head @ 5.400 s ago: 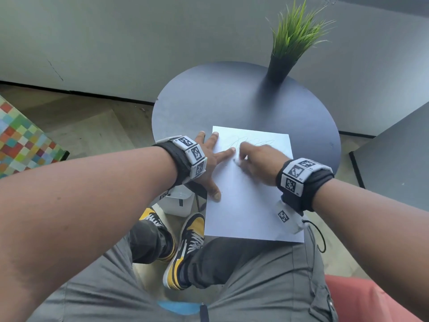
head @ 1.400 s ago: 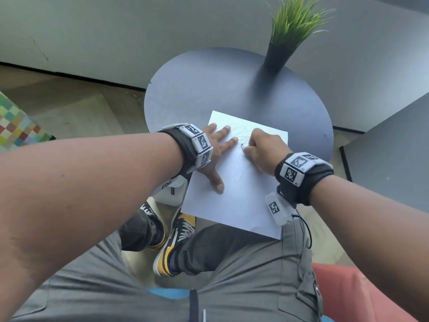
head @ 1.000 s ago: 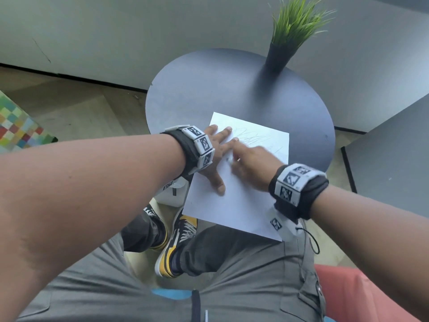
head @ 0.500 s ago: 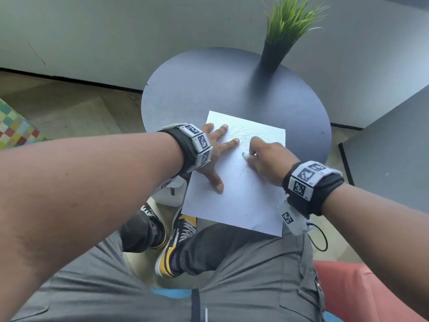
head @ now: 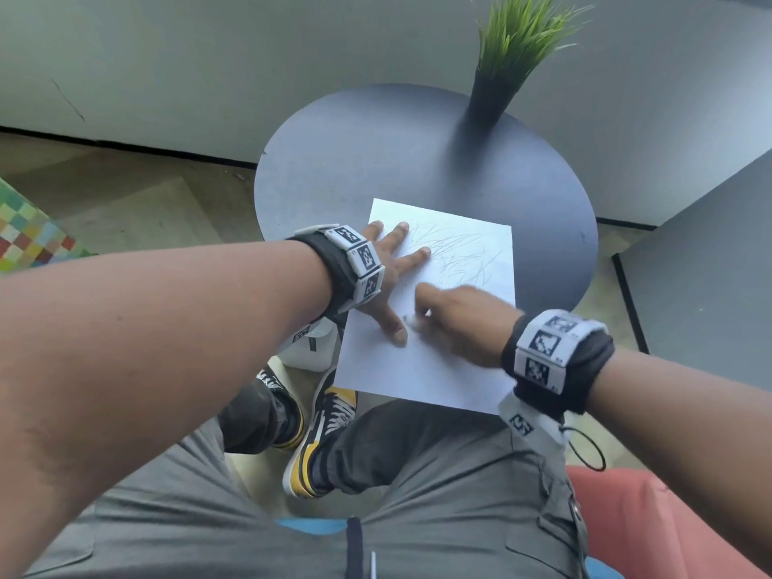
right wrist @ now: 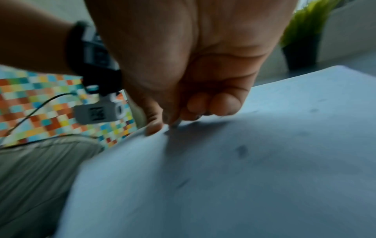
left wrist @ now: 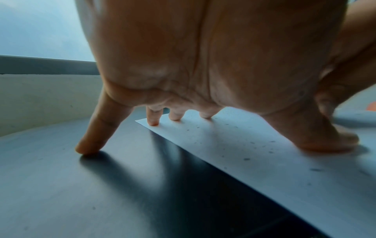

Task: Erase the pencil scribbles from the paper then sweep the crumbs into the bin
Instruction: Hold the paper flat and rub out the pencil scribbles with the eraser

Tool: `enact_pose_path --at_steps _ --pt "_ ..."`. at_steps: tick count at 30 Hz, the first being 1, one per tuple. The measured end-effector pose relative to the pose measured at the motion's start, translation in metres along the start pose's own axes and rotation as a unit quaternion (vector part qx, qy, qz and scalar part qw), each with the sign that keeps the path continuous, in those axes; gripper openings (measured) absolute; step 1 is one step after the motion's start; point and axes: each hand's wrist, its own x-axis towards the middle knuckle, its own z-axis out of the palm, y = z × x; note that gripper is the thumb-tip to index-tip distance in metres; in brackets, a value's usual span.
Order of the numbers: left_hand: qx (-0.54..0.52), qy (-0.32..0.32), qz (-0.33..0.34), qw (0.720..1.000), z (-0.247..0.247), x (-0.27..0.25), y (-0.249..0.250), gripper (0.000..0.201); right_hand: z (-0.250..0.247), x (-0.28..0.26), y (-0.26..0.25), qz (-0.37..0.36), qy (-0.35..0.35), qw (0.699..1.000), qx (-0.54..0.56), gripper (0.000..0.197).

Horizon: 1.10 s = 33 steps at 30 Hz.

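Observation:
A white sheet of paper (head: 438,361) lies on the round dark table (head: 376,160), with grey pencil scribbles (head: 455,252) across its far part. My left hand (head: 394,286) is spread flat and presses the sheet's left edge; the little finger (left wrist: 89,145) rests on the table and the thumb (left wrist: 325,141) on the paper (left wrist: 264,169). My right hand (head: 417,320) is curled and pinches a small pale eraser (head: 411,321) against the sheet, close to the left thumb. The right wrist view is blurred; the eraser tip (right wrist: 175,124) touches the paper (right wrist: 223,177). Dark crumbs dot the sheet.
A black pot with green grass (head: 501,68) stands at the table's far edge. A white bin (head: 309,348) sits on the floor under the table's near left rim, beside my shoes. A dark slab (head: 710,265) stands at the right.
My right hand has slid back toward me and to the left, from the scribbles to just beside the left thumb, after rubbing to and fro. The left hand has stayed pressed on the sheet.

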Motion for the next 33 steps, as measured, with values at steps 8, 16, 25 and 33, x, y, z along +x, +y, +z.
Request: enact_pose_path --at_steps 8,16,25,33 --pt "0.004 0.001 -0.005 1.0 -0.001 -0.002 0.002 0.141 0.006 0.0 -0.005 -0.036 -0.009 0.999 -0.004 0.017" --pt "0.023 -0.024 -0.012 0.999 -0.015 -0.002 0.011 0.133 0.0 -0.003 0.016 0.001 0.03 1.0 0.001 0.026" --pt "0.041 -0.026 -0.018 0.999 -0.018 -0.003 0.014 0.132 0.003 -0.001 0.01 -0.004 0.012 1.0 -0.008 0.02" --pt "0.037 -0.02 -0.014 0.999 -0.018 -0.005 0.014 0.131 -0.003 0.005 0.007 0.059 0.038 0.997 0.022 0.027"
